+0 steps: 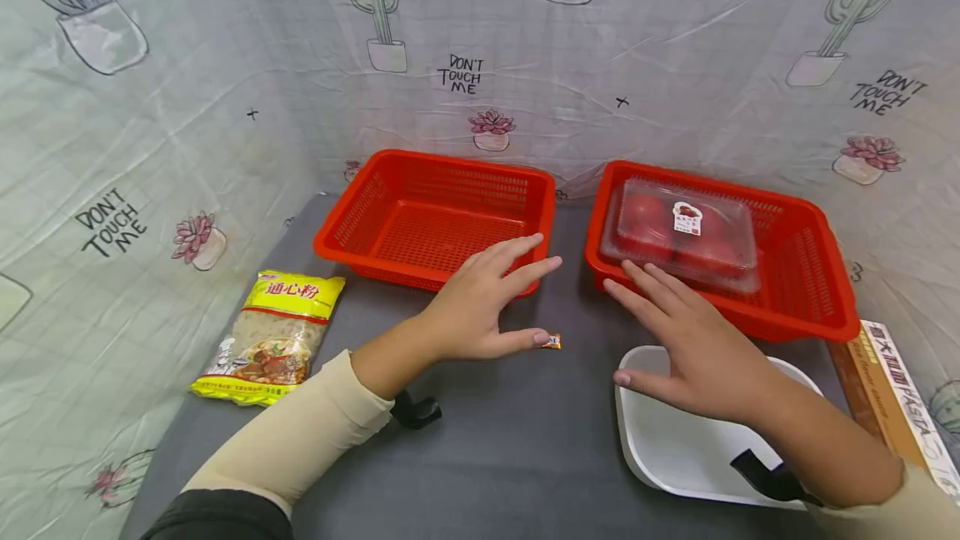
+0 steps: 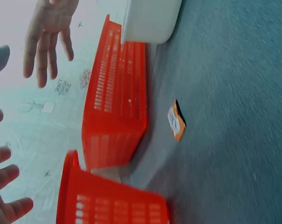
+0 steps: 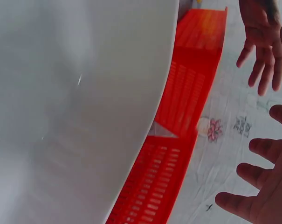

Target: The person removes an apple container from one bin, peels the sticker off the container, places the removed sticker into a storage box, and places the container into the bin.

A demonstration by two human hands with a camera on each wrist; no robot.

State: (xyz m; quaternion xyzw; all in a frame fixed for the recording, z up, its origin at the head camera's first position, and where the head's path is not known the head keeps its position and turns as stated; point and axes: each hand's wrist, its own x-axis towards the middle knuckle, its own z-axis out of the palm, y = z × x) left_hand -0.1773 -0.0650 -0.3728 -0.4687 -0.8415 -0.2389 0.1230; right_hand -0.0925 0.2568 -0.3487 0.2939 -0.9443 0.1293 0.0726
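My left hand (image 1: 480, 302) hovers over the grey table with its fingers spread, holding nothing. It is nearest the left red basket (image 1: 360, 259) and a small orange-wrapped packet (image 1: 553, 342) lying just past the thumb tip. My right hand (image 1: 693, 348), also spread and holding nothing, hangs above a white plastic tub (image 1: 705, 457). Its fingertips come close to the front rim of the right red basket (image 1: 795, 319). In that basket rests a clear plastic box (image 1: 720, 232) of red, round produce, with a label on its lid.
A yellow-and-clear bag of pasta (image 1: 273, 332) lies at the left. An orange-brown pasta box (image 1: 888, 398) stands at the right edge, partly behind the right arm. A patterned cloth (image 1: 480, 15) hangs behind the baskets and along the sides.
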